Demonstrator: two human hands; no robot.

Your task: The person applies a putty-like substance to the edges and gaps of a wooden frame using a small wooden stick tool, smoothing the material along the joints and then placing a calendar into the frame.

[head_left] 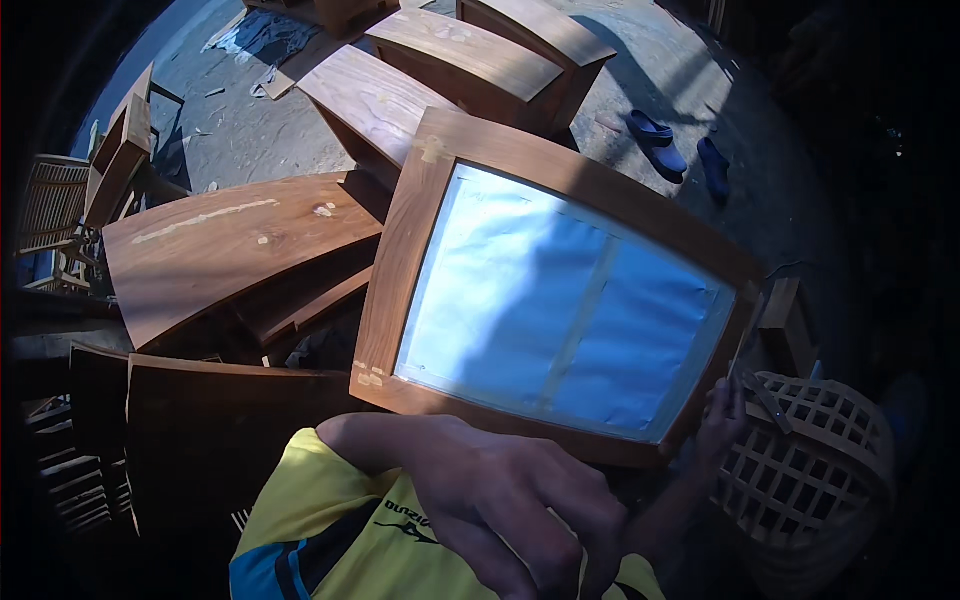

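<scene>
The person's left hand (520,490) hangs with bent fingers in front of the yellow shirt (310,478) with black and blue trim; its palm side is hidden, so I cannot tell whether it pinches anything. Just beyond it stands a brown wooden frame (393,275) with a bowed top edge, surrounding a wrinkled, pale blue-white sheet (500,280). The right hand (722,420) is at that frame's lower right edge, fingers raised; shadow hides whether they are spread or pressed together. Just right of this hand is a curved brown wooden lattice (800,440). Farther beyond it lie dark blue clogs (657,147). Left of the frame, beyond the left hand, rests a broad brown wooden panel (230,255) with a pale streak.
</scene>
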